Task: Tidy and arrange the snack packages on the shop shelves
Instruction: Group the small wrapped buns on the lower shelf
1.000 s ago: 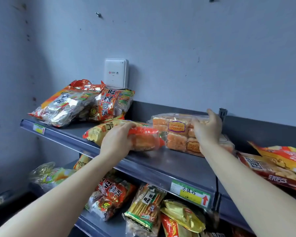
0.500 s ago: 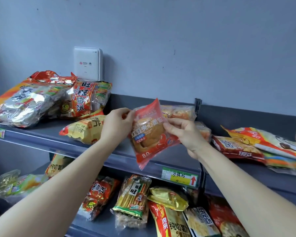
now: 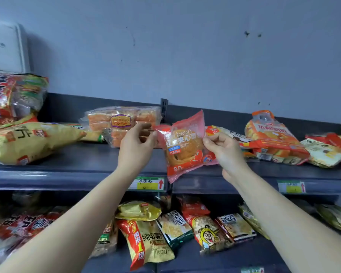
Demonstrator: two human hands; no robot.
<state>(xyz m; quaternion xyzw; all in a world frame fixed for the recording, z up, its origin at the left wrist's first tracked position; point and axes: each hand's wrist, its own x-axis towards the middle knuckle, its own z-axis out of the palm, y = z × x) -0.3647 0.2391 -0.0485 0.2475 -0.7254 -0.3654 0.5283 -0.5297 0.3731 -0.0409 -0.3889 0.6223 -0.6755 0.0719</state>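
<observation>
Since the earlier frame, the bread packet point(image 3: 185, 152) has shifted right along the upper shelf point(image 3: 67, 160), now at frame centre. Your left hand point(image 3: 138, 142) pinches its top-left corner, your right hand point(image 3: 224, 150) its right edge.

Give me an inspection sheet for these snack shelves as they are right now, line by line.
Surface: upper shelf, dark, with price tags on its front edge; lower shelf beneath it.
Job's things: red bean bread packet, held upright in the air in front of the upper shelf.
Clutter: clear pack of orange cakes, yellow bag and orange pack lie loosely on the upper shelf; mixed packets overlap on the lower shelf.
Hands: left hand pinches the packet's upper left corner; right hand pinches its right edge.
Cables: nothing seen.
Surroundings: grey wall with small marks; white box mounted on it at the left.
</observation>
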